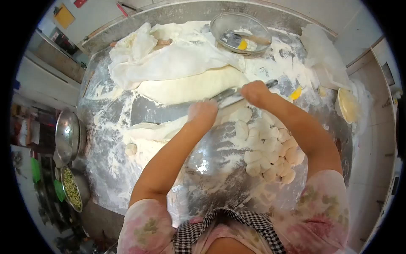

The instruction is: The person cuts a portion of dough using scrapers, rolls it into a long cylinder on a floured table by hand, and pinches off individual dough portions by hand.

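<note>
My right hand [255, 94] is closed around a long, grey, metal-looking bar [228, 95], whose dark end [274, 83] sticks out past the fist. Toward the bar's other end, my left hand [202, 111] is also closed on it, slightly blurred. Beneath and in front of the hands lies a long floured strip of dough [156, 132]. Behind the bar a wide slab of dough [190, 86] rests partly under a white cloth-like cover [169, 63]. Several small rounded dough pieces [264, 154] sit heaped below my right forearm.
A flour-dusted metal worktop [203, 186] fills the middle. At its back stands a clear bowl [240, 25] with tools in it. A yellow scraper-like piece [295, 93] lies right. Metal bowls [67, 135] and a bowl of chopped green filling [72, 189] stand left.
</note>
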